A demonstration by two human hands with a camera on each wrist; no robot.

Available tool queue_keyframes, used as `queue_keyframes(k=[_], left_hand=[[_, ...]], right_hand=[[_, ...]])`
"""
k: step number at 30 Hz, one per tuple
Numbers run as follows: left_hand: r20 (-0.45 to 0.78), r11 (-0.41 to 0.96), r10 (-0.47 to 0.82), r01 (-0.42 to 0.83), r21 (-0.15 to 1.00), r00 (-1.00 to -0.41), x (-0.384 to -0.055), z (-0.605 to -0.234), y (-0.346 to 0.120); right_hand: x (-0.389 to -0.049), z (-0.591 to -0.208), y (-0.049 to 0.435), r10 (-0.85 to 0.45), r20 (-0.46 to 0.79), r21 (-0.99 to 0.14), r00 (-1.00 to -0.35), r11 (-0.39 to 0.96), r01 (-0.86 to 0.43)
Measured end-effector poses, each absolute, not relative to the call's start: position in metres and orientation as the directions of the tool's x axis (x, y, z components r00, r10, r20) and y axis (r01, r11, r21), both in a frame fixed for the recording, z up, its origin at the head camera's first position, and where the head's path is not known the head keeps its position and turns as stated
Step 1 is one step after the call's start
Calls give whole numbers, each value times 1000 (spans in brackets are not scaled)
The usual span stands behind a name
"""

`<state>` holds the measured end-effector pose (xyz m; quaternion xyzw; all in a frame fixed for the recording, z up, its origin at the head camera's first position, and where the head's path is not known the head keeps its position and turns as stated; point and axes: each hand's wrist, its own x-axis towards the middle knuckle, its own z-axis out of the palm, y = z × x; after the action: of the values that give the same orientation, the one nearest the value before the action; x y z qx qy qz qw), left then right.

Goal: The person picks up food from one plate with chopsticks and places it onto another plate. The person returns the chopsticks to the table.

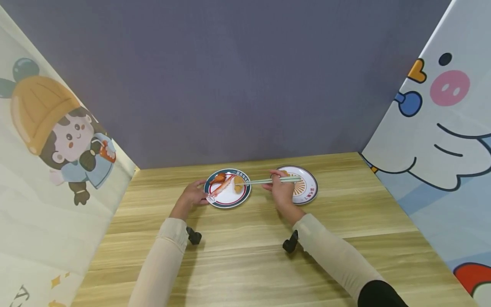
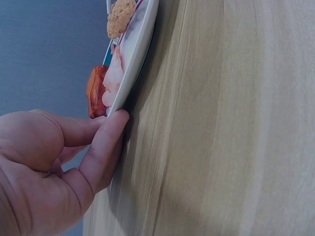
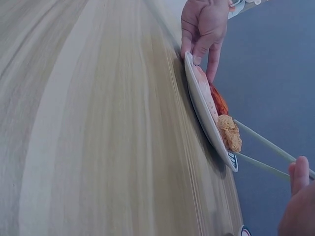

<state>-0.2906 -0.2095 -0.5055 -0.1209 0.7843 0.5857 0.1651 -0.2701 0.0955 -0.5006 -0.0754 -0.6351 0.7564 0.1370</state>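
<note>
At the left side of a dark-rimmed white plate, my left hand pinches the edge between thumb and fingers. Three foods lie on this plate: a glossy orange-brown piece, a long pink-and-white piece and a crumbly golden fried piece. My right hand grips pale green chopsticks that point left. In the right wrist view their spread tips stand on either side of the fried piece, which overlaps the plate's far edge.
Below my right hand lies a second white plate with an orange ray pattern. Both plates are near the back of the wooden table, close to a grey back panel. Cartoon-printed panels flank the table.
</note>
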Motion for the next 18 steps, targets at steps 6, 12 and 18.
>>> queue_keyframes(k=[6, 12, 18], left_hand=[[-398, 305, 2, -379, 874, -917, -293, -506, -210], [-386, 307, 1, -367, 878, -923, -292, -507, -209], [-394, 294, 2, -376, 879, -919, -292, -507, -209]], right_hand=[[-271, -500, 99, 293, 79, -971, -953, -192, -139], [-270, -498, 104, 297, 43, -979, -954, -176, -100], [-269, -493, 110, 320, 3, -987, -947, -149, -53]])
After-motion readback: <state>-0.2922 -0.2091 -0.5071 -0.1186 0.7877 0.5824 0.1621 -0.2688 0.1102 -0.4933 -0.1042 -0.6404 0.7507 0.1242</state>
